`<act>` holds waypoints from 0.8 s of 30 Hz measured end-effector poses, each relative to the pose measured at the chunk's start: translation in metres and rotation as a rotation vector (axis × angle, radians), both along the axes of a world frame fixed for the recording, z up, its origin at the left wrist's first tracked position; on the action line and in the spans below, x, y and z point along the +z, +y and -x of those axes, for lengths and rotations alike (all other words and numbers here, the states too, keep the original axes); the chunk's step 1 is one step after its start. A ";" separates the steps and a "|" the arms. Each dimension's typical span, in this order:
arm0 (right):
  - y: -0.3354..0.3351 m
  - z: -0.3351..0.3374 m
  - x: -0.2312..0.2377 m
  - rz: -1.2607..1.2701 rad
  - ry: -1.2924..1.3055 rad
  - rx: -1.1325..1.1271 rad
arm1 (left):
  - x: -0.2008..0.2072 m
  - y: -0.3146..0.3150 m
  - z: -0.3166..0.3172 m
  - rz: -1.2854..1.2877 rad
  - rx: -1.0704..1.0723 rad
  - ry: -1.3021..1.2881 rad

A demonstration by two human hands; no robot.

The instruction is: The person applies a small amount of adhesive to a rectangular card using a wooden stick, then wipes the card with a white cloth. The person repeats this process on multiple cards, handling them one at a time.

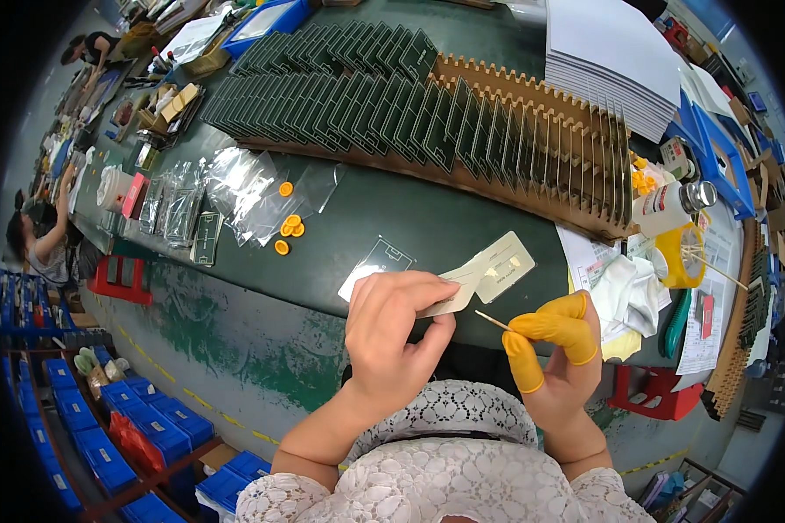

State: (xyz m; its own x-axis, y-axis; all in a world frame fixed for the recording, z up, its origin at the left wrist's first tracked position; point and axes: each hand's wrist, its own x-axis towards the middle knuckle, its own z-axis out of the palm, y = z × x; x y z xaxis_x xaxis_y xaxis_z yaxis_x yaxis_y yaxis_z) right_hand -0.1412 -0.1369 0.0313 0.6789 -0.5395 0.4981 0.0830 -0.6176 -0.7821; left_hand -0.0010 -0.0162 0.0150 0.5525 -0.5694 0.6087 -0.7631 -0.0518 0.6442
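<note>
Pinched in my left hand [391,336] is a cream-coloured card [460,294], tilted up off the table. My right hand [560,349], with yellow finger cots on its thumb and some fingers, grips a thin wooden stick [493,321]. The stick's tip points toward the held card but stays apart from it. Just beyond, a second cream card [506,268] lies on the table, partly behind the held one. A dark green card with white lines [387,255] rests on the table past my left knuckles, partly hidden by the hand.
Slotted brown racks [532,196] full of dark green cards span the back. Orange finger cots [291,227] and clear plastic bags [251,196] lie left. At right stand a white bottle [663,207] and a yellow tape roll [680,253], beside a white cloth [626,295].
</note>
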 end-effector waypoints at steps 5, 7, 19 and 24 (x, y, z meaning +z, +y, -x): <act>0.004 -0.002 0.000 0.057 0.028 -0.019 | 0.002 0.001 0.000 -0.007 0.015 0.016; 0.005 -0.002 0.001 0.094 0.033 -0.030 | 0.002 0.000 0.000 0.000 0.017 0.016; 0.004 -0.007 0.000 0.205 0.019 -0.042 | -0.004 0.000 -0.002 0.030 0.011 0.004; 0.005 -0.008 -0.002 0.188 0.025 -0.030 | 0.001 0.001 0.000 -0.012 0.030 0.033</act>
State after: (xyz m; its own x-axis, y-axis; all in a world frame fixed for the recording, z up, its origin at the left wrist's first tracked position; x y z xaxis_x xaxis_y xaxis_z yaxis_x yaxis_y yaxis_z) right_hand -0.1336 -0.1316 0.0297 0.6771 -0.4588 0.5754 0.0446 -0.7549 -0.6543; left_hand -0.0006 -0.0153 0.0164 0.5892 -0.5595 0.5830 -0.7393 -0.0821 0.6684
